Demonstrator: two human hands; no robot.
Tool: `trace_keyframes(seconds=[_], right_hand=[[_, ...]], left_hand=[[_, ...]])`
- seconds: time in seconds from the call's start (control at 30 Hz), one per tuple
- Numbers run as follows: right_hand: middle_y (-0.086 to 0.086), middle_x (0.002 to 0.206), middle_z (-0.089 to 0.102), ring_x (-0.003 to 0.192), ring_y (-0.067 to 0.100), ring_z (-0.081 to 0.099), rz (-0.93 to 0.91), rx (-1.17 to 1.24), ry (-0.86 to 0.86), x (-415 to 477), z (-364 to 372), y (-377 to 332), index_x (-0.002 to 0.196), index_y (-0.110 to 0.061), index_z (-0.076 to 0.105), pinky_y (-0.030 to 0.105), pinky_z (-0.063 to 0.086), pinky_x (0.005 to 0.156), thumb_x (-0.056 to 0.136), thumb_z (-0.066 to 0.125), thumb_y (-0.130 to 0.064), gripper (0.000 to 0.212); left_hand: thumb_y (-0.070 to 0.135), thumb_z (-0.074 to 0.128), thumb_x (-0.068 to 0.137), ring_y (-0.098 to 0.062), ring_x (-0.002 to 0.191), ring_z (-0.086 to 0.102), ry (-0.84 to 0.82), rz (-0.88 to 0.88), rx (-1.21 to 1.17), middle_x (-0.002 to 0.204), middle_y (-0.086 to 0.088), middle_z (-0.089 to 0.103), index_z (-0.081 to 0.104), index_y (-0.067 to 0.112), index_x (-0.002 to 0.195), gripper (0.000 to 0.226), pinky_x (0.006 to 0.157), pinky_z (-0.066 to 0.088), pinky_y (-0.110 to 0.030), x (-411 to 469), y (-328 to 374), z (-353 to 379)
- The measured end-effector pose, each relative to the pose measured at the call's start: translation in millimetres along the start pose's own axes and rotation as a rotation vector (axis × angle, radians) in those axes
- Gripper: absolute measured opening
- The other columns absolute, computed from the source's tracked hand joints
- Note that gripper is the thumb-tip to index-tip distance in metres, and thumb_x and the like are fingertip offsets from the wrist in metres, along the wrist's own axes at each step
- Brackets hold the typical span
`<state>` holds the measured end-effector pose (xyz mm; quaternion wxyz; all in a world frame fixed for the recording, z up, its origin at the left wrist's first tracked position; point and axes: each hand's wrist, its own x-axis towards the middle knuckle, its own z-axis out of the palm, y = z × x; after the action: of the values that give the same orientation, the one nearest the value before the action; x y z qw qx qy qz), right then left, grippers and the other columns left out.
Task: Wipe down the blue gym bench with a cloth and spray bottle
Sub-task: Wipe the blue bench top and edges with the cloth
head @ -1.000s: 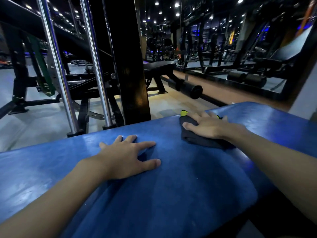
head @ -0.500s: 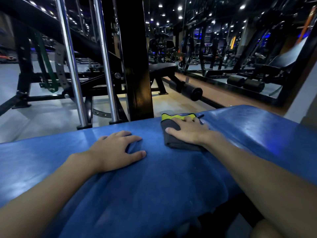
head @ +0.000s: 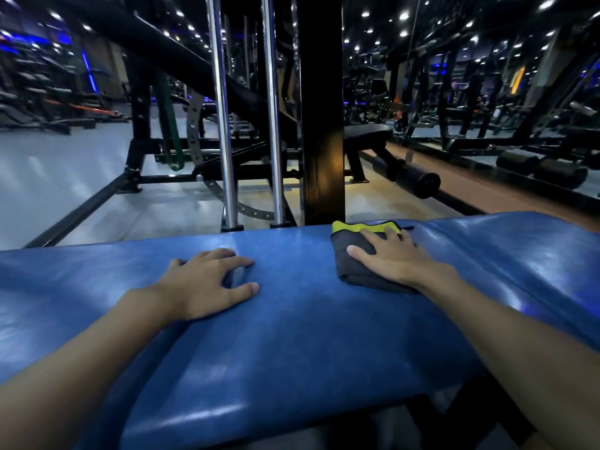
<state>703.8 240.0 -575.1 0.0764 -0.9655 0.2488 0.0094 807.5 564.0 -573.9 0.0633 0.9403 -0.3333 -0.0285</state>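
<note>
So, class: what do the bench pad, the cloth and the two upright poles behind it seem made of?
Bench pad: probably vinyl or faux leather, glossy blue; lights glint off it. Cloth: soft fabric, matt dark grey with a yellow-green edge; it lies folded. Poles: polished metal, likely chrome; bright mirror-like streaks.
</note>
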Motion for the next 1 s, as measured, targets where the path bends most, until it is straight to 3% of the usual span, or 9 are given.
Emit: trace_keyframes(seconds=[0.17,0.37,0.57,0.8,1.0], right_hand=[[0.006,0.167,0.005,0.152,0.034,0.0,-0.045,-0.011,-0.002,-3.4,7.8,-35.1,0.154,-0.048,0.01,0.056,0.014,0.118,0.086,0.018,-0.083,0.077],[0.006,0.167,0.005,0.152,0.035,0.001,-0.072,-0.041,-0.011,-7.4,14.3,-80.0,0.154,-0.048,0.009,0.055,0.013,0.118,0.088,0.019,-0.081,0.075],[0.007,0.167,0.004,0.152,0.034,-0.001,-0.077,-0.064,-0.02,-11.1,23.0,-123.7,0.154,-0.048,0.008,0.054,0.01,0.118,0.088,0.019,-0.08,0.074],[0.008,0.167,0.001,0.152,0.036,-0.003,-0.106,-0.048,-0.03,-27.3,31.9,-181.5,0.154,-0.048,0.007,0.055,0.01,0.118,0.089,0.018,-0.08,0.074],[0.011,0.167,-0.001,0.152,0.038,-0.004,-0.152,-0.042,-0.036,-52.0,39.5,-237.6,0.155,-0.046,0.008,0.057,0.009,0.119,0.09,0.018,-0.078,0.073]], left_hand=[[0.074,0.043,0.089,-0.009,0.144,0.031,-0.004,0.027,-0.006,0.156,0.018,0.033,0.04,0.047,0.145,0.062,0.113,0.027,-0.044,-6.4,-18.0,-6.1],[0.081,0.04,0.084,-0.007,0.139,0.037,0.019,0.018,-0.042,0.151,0.022,0.039,0.044,0.049,0.141,0.066,0.111,0.03,-0.043,-17.4,-61.6,-7.1],[0.072,0.045,0.091,-0.009,0.142,0.035,0.046,0.025,-0.009,0.153,0.019,0.038,0.044,0.045,0.144,0.059,0.114,0.028,-0.04,-34.5,-84.3,-10.1],[0.083,0.028,0.085,-0.007,0.146,0.028,-0.045,0.013,0.069,0.157,0.022,0.029,0.032,0.052,0.148,0.071,0.115,0.029,-0.046,-61.6,-125.4,-22.0],[0.081,0.032,0.087,-0.01,0.145,0.03,-0.078,-0.057,0.106,0.156,0.025,0.029,0.03,0.055,0.147,0.066,0.112,0.033,-0.052,-94.2,-168.8,-34.7]])
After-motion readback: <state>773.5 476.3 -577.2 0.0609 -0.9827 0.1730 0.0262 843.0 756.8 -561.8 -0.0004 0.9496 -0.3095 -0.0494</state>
